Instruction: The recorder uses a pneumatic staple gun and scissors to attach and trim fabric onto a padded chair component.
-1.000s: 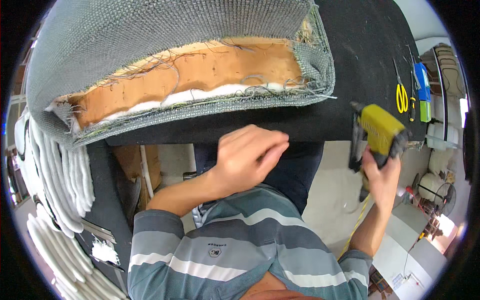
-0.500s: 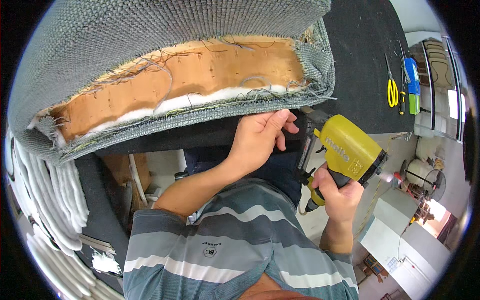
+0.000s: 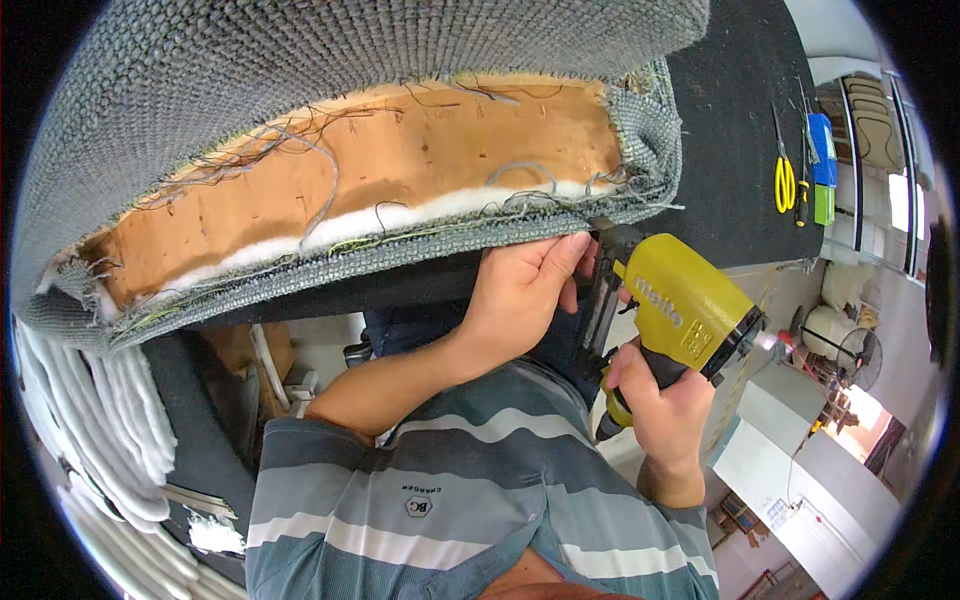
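Observation:
A piece of furniture upholstered in grey woven fabric [image 3: 420, 40] lies in front of me. Its underside shows a bare wooden panel [image 3: 370, 150], loose threads and a strip of white padding [image 3: 370, 207]. My left hand [image 3: 515, 300] pinches the folded fabric edge [image 3: 400, 245] between thumb and fingers, near its right end. My right hand [image 3: 665, 405] grips the dark handle of a yellow staple gun [image 3: 695, 295]. The gun's nose meets the fabric edge just right of my left fingertips; whether it presses in is hard to see.
On the black-covered table [image 3: 740, 130] lie yellow-handled scissors [image 3: 785, 188], a thin tool with a yellow and black handle [image 3: 802, 205], and a blue and green box [image 3: 823, 165]. White padding rolls [image 3: 115, 420] are piled at left. A fan [image 3: 863, 358] stands at far right.
The staple gun has moved slightly left, its nose coming up to the fabric edge beside my left fingers. The upholstered piece has shifted a little, its right end moving rightward. My left hand keeps its pinch.

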The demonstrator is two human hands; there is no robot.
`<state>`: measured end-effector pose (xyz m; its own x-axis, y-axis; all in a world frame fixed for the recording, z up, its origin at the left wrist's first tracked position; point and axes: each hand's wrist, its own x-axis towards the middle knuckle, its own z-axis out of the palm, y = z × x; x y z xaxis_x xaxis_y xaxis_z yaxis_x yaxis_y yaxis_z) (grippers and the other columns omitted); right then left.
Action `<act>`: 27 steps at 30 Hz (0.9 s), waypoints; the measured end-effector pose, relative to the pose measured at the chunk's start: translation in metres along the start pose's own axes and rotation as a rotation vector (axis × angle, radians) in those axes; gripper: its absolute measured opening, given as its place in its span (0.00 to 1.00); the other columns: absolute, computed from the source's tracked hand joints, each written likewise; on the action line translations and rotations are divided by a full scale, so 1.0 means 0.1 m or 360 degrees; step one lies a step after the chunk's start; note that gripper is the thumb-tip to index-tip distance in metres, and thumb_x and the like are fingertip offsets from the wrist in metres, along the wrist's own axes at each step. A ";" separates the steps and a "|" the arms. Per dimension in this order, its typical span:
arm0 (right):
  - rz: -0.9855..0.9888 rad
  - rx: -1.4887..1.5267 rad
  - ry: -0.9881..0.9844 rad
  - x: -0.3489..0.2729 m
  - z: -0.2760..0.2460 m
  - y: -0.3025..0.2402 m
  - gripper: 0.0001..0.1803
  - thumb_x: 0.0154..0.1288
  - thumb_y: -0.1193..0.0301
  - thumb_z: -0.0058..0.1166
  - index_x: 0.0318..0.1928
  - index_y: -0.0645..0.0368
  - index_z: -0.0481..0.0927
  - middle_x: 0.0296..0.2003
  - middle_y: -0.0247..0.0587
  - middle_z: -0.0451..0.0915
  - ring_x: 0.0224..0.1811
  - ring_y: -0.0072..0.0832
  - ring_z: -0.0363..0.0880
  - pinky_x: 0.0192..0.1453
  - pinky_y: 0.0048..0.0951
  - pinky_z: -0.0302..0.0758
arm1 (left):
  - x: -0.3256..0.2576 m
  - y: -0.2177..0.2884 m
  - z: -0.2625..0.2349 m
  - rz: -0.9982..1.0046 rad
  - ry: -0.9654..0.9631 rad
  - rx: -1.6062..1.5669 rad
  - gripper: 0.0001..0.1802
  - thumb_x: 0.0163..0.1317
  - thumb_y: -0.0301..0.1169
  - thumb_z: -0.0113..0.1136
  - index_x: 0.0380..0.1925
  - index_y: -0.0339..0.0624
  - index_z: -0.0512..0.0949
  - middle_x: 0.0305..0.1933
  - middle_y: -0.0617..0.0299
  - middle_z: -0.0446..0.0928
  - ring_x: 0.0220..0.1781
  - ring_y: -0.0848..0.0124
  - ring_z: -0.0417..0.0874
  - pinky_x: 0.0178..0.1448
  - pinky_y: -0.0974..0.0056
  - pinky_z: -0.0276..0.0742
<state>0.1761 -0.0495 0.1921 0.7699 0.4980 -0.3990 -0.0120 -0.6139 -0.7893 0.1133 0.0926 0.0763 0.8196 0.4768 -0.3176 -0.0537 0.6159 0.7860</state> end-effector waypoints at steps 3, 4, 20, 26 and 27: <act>-0.0023 0.0034 0.0029 0.00 0.06 -0.02 0.25 0.60 0.86 0.61 0.60 0.67 0.75 0.48 0.41 0.82 0.42 0.25 0.82 0.48 0.28 0.80 | 0.01 0.01 -0.01 0.0025 -0.0015 0.0105 0.17 0.80 0.36 0.52 0.37 0.35 0.81 0.29 0.66 0.78 0.23 0.79 0.76 0.27 0.71 0.72; -0.0139 0.0009 0.0037 -0.02 0.07 -0.01 0.26 0.61 0.86 0.61 0.60 0.67 0.75 0.49 0.41 0.82 0.43 0.25 0.82 0.49 0.28 0.80 | 0.01 0.01 0.00 0.0035 -0.0023 0.0144 0.17 0.80 0.36 0.52 0.36 0.35 0.80 0.28 0.66 0.77 0.22 0.79 0.76 0.27 0.70 0.72; -0.0189 0.0317 0.0107 -0.01 -0.14 -0.01 0.31 0.59 0.90 0.55 0.65 0.68 0.72 0.55 0.50 0.82 0.30 0.22 0.80 0.32 0.24 0.79 | 0.04 -0.03 0.01 -0.0020 -0.0053 0.0198 0.23 0.80 0.44 0.50 0.47 0.33 0.82 0.39 0.57 0.86 0.25 0.79 0.78 0.26 0.74 0.70; -0.0041 0.0271 0.0009 0.06 -0.16 -0.01 0.28 0.63 0.87 0.57 0.65 0.68 0.72 0.55 0.46 0.82 0.34 0.21 0.81 0.34 0.24 0.81 | 0.04 -0.02 0.03 -0.0026 -0.0038 0.0225 0.24 0.81 0.45 0.49 0.47 0.32 0.82 0.39 0.57 0.86 0.25 0.79 0.79 0.26 0.73 0.71; 0.0032 0.0264 0.0012 0.07 -0.16 -0.01 0.28 0.63 0.87 0.57 0.65 0.68 0.72 0.55 0.45 0.82 0.34 0.20 0.81 0.35 0.24 0.81 | 0.04 -0.01 0.03 -0.0034 -0.0035 0.0237 0.24 0.81 0.45 0.49 0.47 0.32 0.82 0.39 0.58 0.86 0.25 0.78 0.79 0.27 0.73 0.71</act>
<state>0.1919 -0.0547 0.1973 0.7732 0.4817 -0.4125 -0.1321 -0.5137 -0.8477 0.1188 0.0918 0.0758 0.8321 0.4498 -0.3246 0.0476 0.5252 0.8497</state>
